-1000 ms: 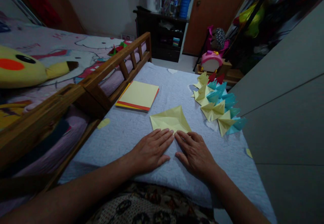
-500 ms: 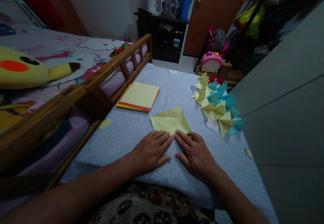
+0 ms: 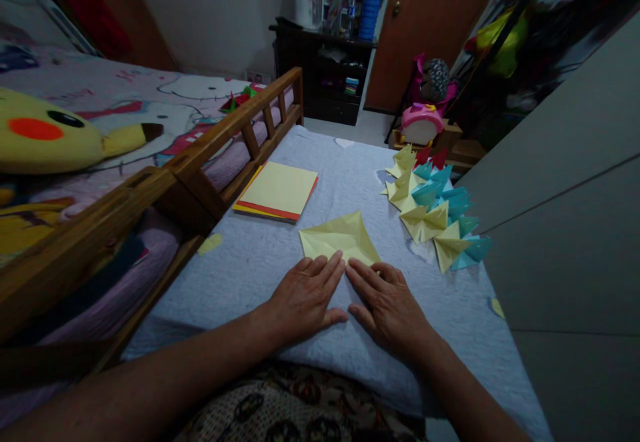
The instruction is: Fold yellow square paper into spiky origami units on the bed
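Observation:
A creased pale yellow paper (image 3: pixel 340 235) lies on the cloth-covered table (image 3: pixel 240 275), one corner pointing away from me. My left hand (image 3: pixel 305 295) rests palm down at its near edge, fingers stretched out, the fingertips on the paper and the thumb out to the side. Beside it my right hand (image 3: pixel 387 299) lies flat with its fingertips on the near right part of the paper. The two hands' index fingers almost meet. Both hands cover the paper's near edge.
A stack of square papers (image 3: pixel 277 189) lies at the back left. Folded yellow pieces (image 3: pixel 424 219) and blue pieces (image 3: pixel 453 199) stand on the right, with red ones behind. A wooden rail (image 3: pixel 200 135) borders the left side, a pale panel (image 3: pixel 565 195) the right.
My left fingertips have shifted slightly forward and up over the paper, and the left thumb a little to the right. My right hand has hardly moved. The view has shifted slightly.

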A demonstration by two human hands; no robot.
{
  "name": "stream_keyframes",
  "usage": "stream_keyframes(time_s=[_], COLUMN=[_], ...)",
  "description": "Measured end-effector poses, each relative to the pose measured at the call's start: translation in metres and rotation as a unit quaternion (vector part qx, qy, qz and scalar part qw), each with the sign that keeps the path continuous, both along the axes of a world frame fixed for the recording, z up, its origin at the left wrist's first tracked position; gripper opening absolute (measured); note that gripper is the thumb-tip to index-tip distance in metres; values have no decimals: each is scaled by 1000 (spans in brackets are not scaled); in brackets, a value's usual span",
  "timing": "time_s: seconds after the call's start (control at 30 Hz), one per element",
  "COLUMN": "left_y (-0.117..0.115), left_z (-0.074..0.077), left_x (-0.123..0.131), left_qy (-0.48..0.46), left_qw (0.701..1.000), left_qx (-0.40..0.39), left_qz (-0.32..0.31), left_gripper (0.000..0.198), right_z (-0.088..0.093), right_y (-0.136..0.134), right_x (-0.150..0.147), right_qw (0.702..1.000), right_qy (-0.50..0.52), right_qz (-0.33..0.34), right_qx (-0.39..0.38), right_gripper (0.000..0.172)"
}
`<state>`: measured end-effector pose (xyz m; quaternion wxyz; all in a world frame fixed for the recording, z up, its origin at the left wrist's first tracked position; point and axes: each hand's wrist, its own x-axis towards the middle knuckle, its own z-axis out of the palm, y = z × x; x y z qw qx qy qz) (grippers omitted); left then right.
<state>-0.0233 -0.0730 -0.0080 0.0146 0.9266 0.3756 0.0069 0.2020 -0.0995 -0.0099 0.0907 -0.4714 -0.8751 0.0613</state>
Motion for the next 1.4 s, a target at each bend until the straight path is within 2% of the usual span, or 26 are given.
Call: stream_keyframes(time_s=[0.2,0.33,0.43,0.53,0.63,0.73,0.87,1.4], left_y=[-1,-1,6,19,31,35,34,34], left_z=[-5,-5,-1,4,7,6,2,-8], left_x=[0,-4,-9,-11,-8,-4,0,1], left_qy=[-10,-66,-164,-254,-287,-274,-255,-228], left_qw=[1000,997,984,954,936,933,935,953], left_qx=[-2,-28,-27,-39,-82,-108,-98,-30], left_qz=[-16,-5,70,154,184,207,226,200], left_gripper=[85,68,51,49,47,43,40,47], right_z=[0,0,1,2,2,3,2,1], right_y=[0,0,0,-1,-1,-1,-1,0], right_x=[-1,-1,-1,-1,-1,-2,-2,-1], right_qw=[1000,1000,1000,1000,1000,1000,1000,1000], right_qy=[-8,-9,-9,-7,-4,-5,-6,-8], right_qz=[-5,-3,-4,-6,-8,-8,-3,-5], right_qx=[-3,-4,-4,-5,-4,-7,-7,-1], right_gripper=[63,64,61,59,58,59,58,61])
